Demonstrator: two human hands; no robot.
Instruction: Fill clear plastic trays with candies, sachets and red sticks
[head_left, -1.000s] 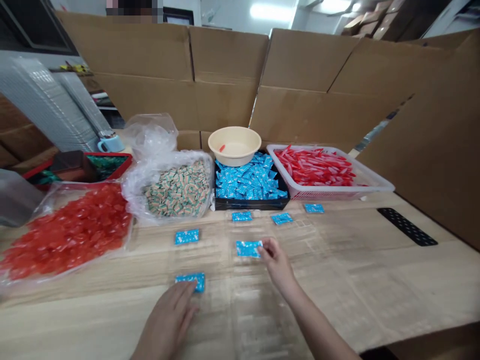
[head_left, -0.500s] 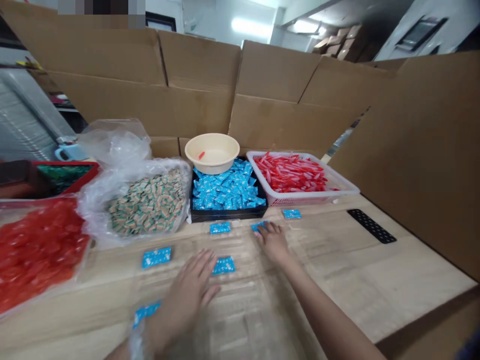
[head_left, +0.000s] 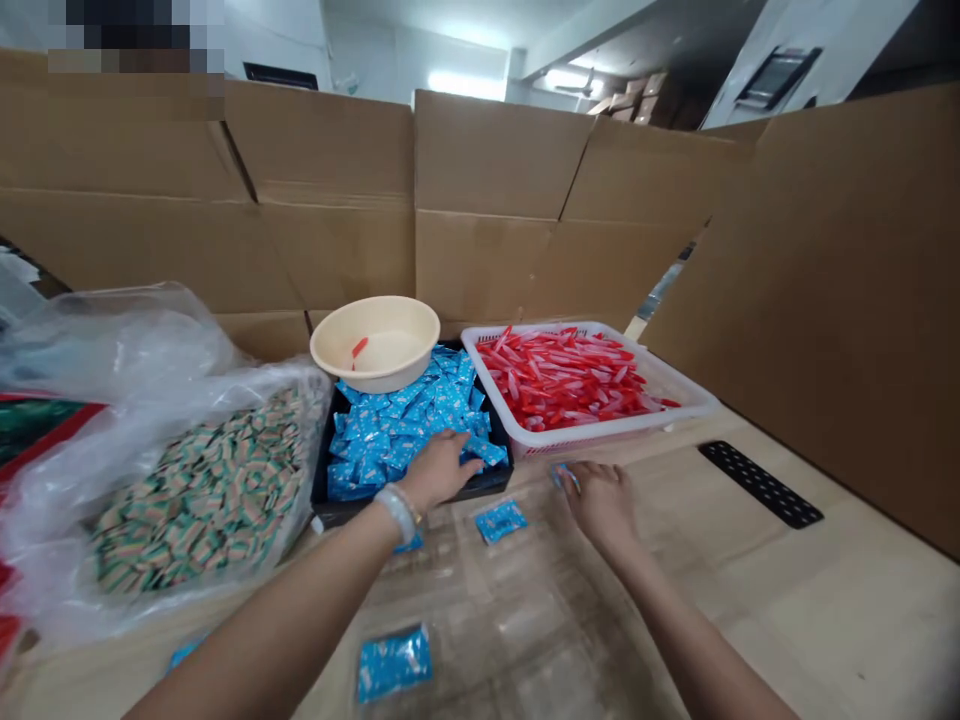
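Observed fingers of the left hand bent, thumb apart, over the right front part of a heap of blue sachets in a black tray. Unable to confirm any grip there. Noted a pale bracelet on the same side. Observed fingers of the right hand curled down at a single blue sachet on the table, just on the near side of a white basket. Mostly covered by the hand; unable to tell pinch from mere touch. Located other sachets on the table: one between the hands, one well nearer the camera, one partly hidden beside the bracelet. Found red sticks in the basket, and a cream basin over the rear of the heap, holding a red piece. Recorded a clear bag of striped pieces left of the tray, and a black perforated strip right of the right hand.
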